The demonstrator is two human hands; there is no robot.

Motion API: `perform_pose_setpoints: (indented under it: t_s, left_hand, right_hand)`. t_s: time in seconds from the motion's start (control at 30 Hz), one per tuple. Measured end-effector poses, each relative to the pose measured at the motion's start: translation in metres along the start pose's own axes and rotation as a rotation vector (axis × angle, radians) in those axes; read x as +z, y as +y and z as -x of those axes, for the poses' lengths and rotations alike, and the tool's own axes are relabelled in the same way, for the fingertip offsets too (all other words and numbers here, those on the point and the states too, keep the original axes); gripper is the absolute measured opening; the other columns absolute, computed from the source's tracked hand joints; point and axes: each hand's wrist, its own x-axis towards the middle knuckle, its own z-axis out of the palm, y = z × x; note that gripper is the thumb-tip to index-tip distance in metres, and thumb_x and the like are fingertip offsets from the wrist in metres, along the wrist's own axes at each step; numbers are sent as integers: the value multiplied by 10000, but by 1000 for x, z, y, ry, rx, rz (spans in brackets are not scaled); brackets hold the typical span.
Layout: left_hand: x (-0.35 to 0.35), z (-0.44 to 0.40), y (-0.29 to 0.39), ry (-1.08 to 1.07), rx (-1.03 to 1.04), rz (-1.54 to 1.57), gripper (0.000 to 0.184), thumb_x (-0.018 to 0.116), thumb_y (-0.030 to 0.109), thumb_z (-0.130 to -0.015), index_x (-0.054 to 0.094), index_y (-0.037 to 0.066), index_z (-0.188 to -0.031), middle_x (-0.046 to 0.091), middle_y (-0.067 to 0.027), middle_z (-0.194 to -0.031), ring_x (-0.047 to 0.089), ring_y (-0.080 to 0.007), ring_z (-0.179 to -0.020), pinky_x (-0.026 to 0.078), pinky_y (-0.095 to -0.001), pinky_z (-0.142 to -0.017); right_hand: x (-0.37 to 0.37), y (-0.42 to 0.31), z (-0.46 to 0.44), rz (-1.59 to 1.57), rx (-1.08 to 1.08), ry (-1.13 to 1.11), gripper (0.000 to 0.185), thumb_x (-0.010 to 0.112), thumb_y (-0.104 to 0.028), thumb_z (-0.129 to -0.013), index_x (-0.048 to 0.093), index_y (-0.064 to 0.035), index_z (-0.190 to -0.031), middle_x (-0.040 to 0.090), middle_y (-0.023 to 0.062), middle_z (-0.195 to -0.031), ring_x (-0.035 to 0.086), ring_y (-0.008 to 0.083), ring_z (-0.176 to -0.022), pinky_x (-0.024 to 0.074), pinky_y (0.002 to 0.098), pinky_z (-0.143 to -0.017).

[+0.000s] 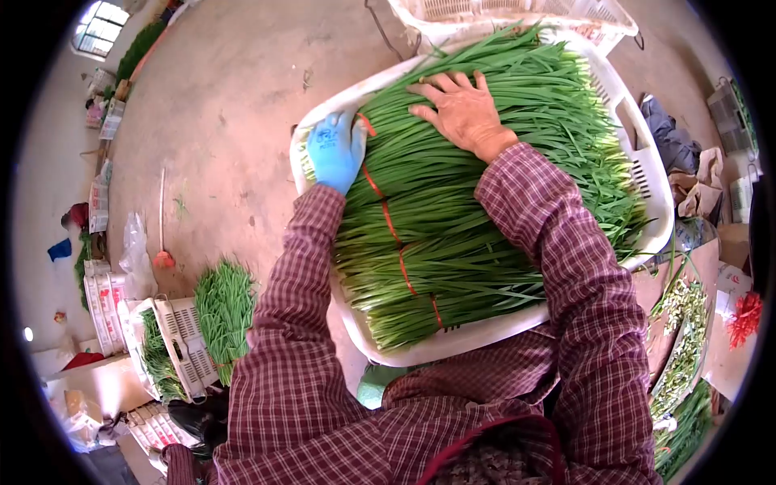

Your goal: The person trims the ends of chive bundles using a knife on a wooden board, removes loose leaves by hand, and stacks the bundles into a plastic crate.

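Note:
A white plastic basket [659,190] is packed with garlic chives [453,190], laid crosswise in several bundles with thin red bands round some of them. My right hand [469,113], bare, lies on top of the upper chives with its fingers spread. At the basket's left side, my left hand [335,149] wears a blue glove and presses on the pale ends of a bundle beside a red band [368,125]. Its thumb stands apart from the fingers, whose tips are partly hidden. Other bands [390,218] cross the nearer bundles.
Another white basket [517,12] stands beyond the full one. On the left are more chives [222,315], a crate [187,335] and a broom [162,218] on the floor. Cloths [671,137], plant scraps [679,339] and red ties [745,319] lie at right.

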Motion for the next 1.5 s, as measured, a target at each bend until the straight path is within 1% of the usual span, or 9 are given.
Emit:
perform_pose_setpoints:
  t_s: [0.37,0.63,0.73,0.83,1.07,1.17,1.27,1.4,1.5]
  left_hand:
    - [4,-14,3,10,47,-77,344,483,298,-945,584,98,-1205,624,-137,-1095,589,-320,-1007,435,-459,-894]
    - [-29,60,34,106,316,163,557,596,238,-910,404,10,-1381,487,-223,-1288,487,-383,-1144,396,-459,-997]
    - [-31,118,61,-103,225,-148,585,541,311,-932,351,48,-1418,386,-207,-1407,372,-375,-1305,274,-510,-1114]
    - [-30,123,70,-140,130,-90,572,507,332,-943,353,69,-1427,340,-200,-1454,274,-380,-1377,202,-539,-1140]
    - [-23,132,81,-167,113,-238,538,438,347,-964,384,87,-1432,328,-215,-1477,277,-407,-1371,210,-535,-1126]
    - [-28,130,86,-183,67,-289,593,637,297,-873,439,108,-1398,381,-205,-1458,336,-383,-1359,263,-512,-1128]
    - [-31,127,84,-174,93,-285,554,613,247,-892,447,77,-1392,387,-215,-1450,338,-393,-1352,295,-520,-1103]
    - [-39,125,76,-155,170,17,597,561,279,-932,354,44,-1440,323,-262,-1472,294,-439,-1355,272,-539,-1106]
    - [-64,140,132,-233,554,79,873,671,423,-820,258,28,-1481,263,-262,-1495,219,-451,-1387,197,-570,-1123]
  right_hand:
    - [15,6,-5,10,3,120,440,408,-530,-961,510,-330,-1339,500,-33,-1356,396,199,-1293,198,537,-1109]
    - [-33,-3,136,16,-107,139,558,424,-634,-901,461,-334,-1371,401,4,-1448,321,263,-1367,208,641,-1105]
    - [-18,18,162,89,-75,32,585,478,-641,-869,409,-388,-1391,355,-48,-1483,307,249,-1382,207,656,-1105]
    - [-5,31,164,41,-129,110,567,506,-620,-872,412,-398,-1385,369,-64,-1466,310,240,-1378,204,661,-1102]
    - [30,38,156,-26,-135,165,524,579,-564,-862,436,-432,-1349,397,-70,-1438,341,235,-1355,199,659,-1097]
    - [17,41,163,-67,-170,221,513,580,-569,-852,462,-422,-1330,422,-71,-1417,361,221,-1335,235,656,-1063]
    - [18,40,163,-103,-225,340,520,594,-573,-835,485,-400,-1314,432,-49,-1398,376,210,-1313,263,660,-1028]
    - [-6,61,189,20,-115,384,535,612,-564,-823,483,-395,-1314,428,-28,-1387,367,226,-1314,257,665,-1038]
    - [-42,74,227,82,296,177,572,657,-496,-818,467,-362,-1341,422,1,-1391,351,270,-1324,266,637,-1054]
